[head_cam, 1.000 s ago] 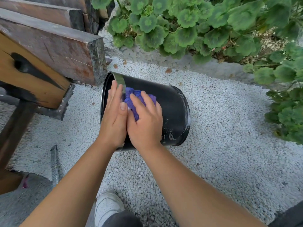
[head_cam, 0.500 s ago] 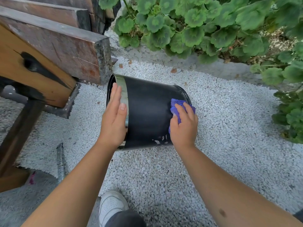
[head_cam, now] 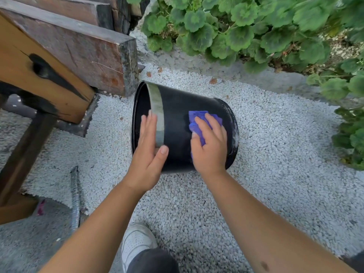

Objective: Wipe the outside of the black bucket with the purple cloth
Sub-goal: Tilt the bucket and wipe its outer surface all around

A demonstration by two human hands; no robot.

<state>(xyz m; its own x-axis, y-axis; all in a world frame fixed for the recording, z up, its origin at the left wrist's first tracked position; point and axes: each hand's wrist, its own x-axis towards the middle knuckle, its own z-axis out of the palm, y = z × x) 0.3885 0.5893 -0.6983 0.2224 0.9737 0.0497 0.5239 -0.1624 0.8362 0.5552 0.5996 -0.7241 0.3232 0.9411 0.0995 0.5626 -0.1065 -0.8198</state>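
— White gravel (head_cam: pixel 266 174) all across the ground, with grey paving (head_cam: pixel 29 249) at the lower left. Anything bigger around it?

— Leafy green plants (head_cam: pixel 246 30) along the top and right edge. Dark and orange wooden beams (head_cam: pixel 65 56) at the upper left, close beside the bucket's mouth but apart from it.

— And the bucket?

— Black bucket (head_cam: pixel 177 119), lying on its side on the gravel, mouth to the left, base to the right. Shiny grey band just behind the rim. Pale smears near the base edge.

— Hands?

— Left hand (head_cam: pixel 149 154) laid against the rim end, fingers (head_cam: pixel 148 125) straight and pressed together, thumb out to the side on the black wall. Right hand (head_cam: pixel 210 146) flat over the cloth near the base end, fingers slightly spread, pressing down rather than pinching. Both forearms bare, reaching in from the bottom.

— The cloth?

— Purple cloth (head_cam: pixel 194 120), bunched between the right palm and the outside wall of the bucket, on the upper side toward the base. Folds showing past the fingertips and beside the thumb.

— Smaller bits?

— White shoe (head_cam: pixel 136 241) at the bottom centre, dark trouser knee just below it. Ridged grey rod (head_cam: pixel 75 198) lying where gravel meets paving. Small pink scrap (head_cam: pixel 41 207) by the foot of the wooden post. Few brown dry leaves (head_cam: pixel 213 81) on the gravel behind the bucket.
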